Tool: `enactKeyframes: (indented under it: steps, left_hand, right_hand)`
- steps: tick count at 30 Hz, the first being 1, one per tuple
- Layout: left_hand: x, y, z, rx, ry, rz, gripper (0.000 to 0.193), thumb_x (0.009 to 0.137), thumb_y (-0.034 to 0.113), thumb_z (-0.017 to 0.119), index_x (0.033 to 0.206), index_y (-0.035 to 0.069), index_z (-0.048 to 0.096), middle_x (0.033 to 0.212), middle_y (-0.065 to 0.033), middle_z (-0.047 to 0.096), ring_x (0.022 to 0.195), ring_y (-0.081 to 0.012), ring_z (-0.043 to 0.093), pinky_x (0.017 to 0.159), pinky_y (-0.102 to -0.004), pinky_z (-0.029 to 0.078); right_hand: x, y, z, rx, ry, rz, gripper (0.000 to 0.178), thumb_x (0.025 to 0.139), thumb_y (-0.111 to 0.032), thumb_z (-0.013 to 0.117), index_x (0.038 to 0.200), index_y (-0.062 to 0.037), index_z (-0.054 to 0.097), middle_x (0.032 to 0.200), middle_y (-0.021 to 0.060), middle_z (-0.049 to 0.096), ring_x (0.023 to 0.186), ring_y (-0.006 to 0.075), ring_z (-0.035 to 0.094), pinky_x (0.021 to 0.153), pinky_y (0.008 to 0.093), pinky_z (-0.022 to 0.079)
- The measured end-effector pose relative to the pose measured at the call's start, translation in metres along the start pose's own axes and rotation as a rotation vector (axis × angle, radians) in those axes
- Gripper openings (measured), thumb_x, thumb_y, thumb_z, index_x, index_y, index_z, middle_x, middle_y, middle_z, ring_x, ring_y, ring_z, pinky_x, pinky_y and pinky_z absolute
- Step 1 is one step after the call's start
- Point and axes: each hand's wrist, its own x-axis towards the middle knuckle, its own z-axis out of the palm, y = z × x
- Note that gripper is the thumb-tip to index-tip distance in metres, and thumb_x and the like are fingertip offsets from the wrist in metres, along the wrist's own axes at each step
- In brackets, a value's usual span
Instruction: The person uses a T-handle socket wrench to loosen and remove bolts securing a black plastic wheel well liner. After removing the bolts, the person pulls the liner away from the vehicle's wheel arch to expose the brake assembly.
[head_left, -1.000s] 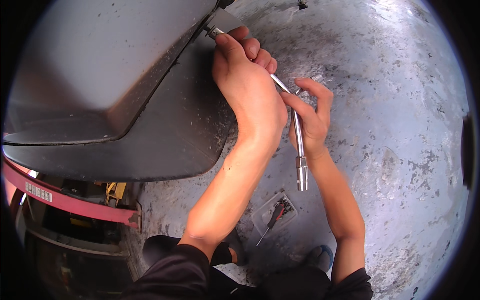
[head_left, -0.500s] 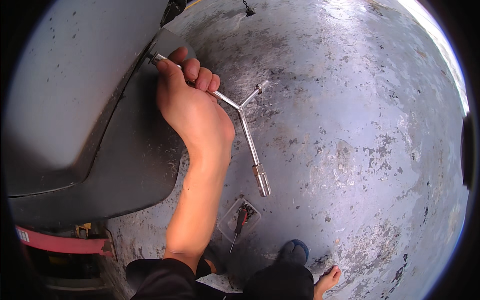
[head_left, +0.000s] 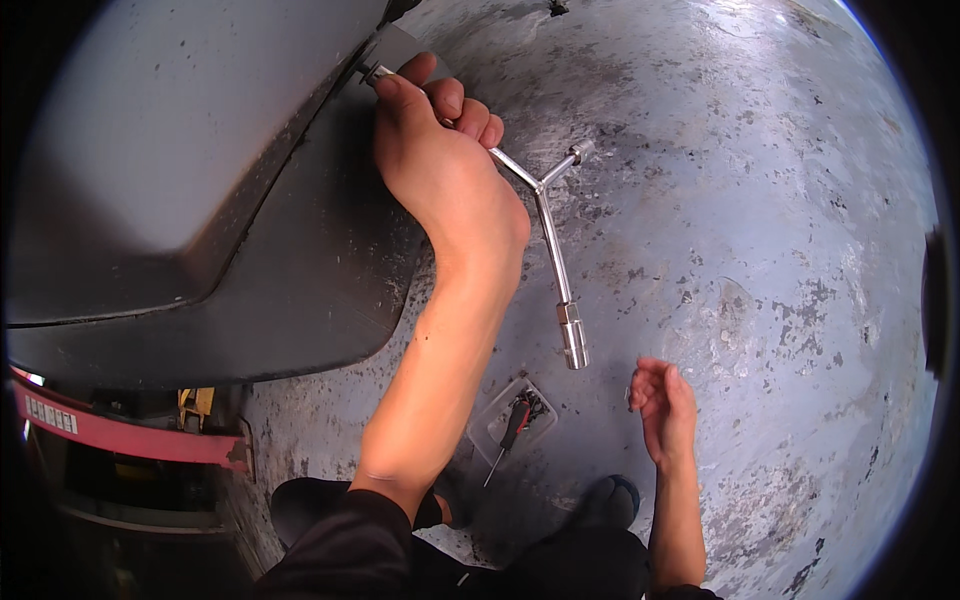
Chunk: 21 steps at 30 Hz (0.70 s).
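Observation:
My left hand [head_left: 450, 150] is wrapped round one arm of a chrome three-way Y-shaped socket wrench [head_left: 553, 245]. The socket of that arm sits at the edge of a dark grey vehicle panel [head_left: 320, 240], with the thumb close to the socket end. Where socket and panel meet is partly hidden by my fingers. The wrench's other two arms stick out to the right, one ending in a long socket. My right hand [head_left: 665, 405] is apart from the wrench, lower right of the long socket, fingers loosely bent and nothing clearly visible in them.
Below the wrench, a clear plastic tray [head_left: 483, 440] on the worn grey floor holds small dark hardware. A screwdriver [head_left: 515, 425] with a red and black handle lies across it. A red metal beam [head_left: 130, 430] is under the panel at lower left. My feet are near the tray.
My right hand has come up from the lower edge toward the wrench. My left hand keeps its grip on the wrench, and the whole view has shifted, so things appear further right and higher.

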Motion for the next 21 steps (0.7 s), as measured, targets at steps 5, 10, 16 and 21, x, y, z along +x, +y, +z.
enactKeyframes:
  steps: [5, 10, 16, 21]
  left_hand:
    - [-0.003, 0.004, 0.002, 0.036, -0.032, -0.015, 0.032, 0.100, 0.030, 0.031, 0.099, 0.001, 0.045, 0.072, -0.0004, 0.036, 0.058, -0.0106, 0.028, 0.055, -0.0270, 0.029]
    - [-0.001, 0.005, 0.000, 0.048, -0.066, -0.006, 0.031, 0.100, 0.029, 0.032, 0.100, 0.001, 0.045, 0.074, -0.0020, 0.039, 0.059, -0.0125, 0.031, 0.057, -0.0291, 0.031]
    - [-0.003, 0.001, -0.005, 0.120, -0.083, 0.049, 0.030, 0.100, 0.028, 0.032, 0.101, 0.001, 0.045, 0.076, -0.0026, 0.041, 0.064, -0.0137, 0.034, 0.059, -0.0303, 0.034]
    - [-0.008, 0.003, -0.002, 0.139, -0.049, -0.032, 0.031, 0.099, 0.030, 0.034, 0.098, 0.002, 0.045, 0.074, -0.0011, 0.039, 0.062, -0.0122, 0.033, 0.056, -0.0286, 0.032]
  right_hand:
    - [0.105, -0.038, 0.130, 0.475, -0.799, 0.090, 0.066, 0.089, -0.047, 0.051, 0.138, -0.0104, 0.026, 0.110, 0.0137, 0.055, 0.083, 0.0197, 0.055, 0.071, 0.0335, 0.044]
    - [0.117, -0.032, 0.181, 0.561, -0.905, -0.005, 0.049, 0.087, -0.017, 0.060, 0.127, -0.0195, 0.031, 0.109, 0.0136, 0.053, 0.083, 0.0208, 0.056, 0.070, 0.0362, 0.047]
    - [0.145, -0.046, 0.181, -0.606, -0.548, -1.300, 0.014, 0.060, 0.004, 0.061, 0.065, -0.0090, 0.057, 0.081, 0.0044, 0.056, 0.081, 0.0228, 0.052, 0.070, 0.0387, 0.041]
    - [0.138, -0.042, 0.182, -1.075, -0.063, -1.721, 0.006, 0.064, -0.007, 0.059, 0.067, -0.0119, 0.060, 0.095, 0.0017, 0.057, 0.087, 0.0214, 0.051, 0.081, 0.0399, 0.035]
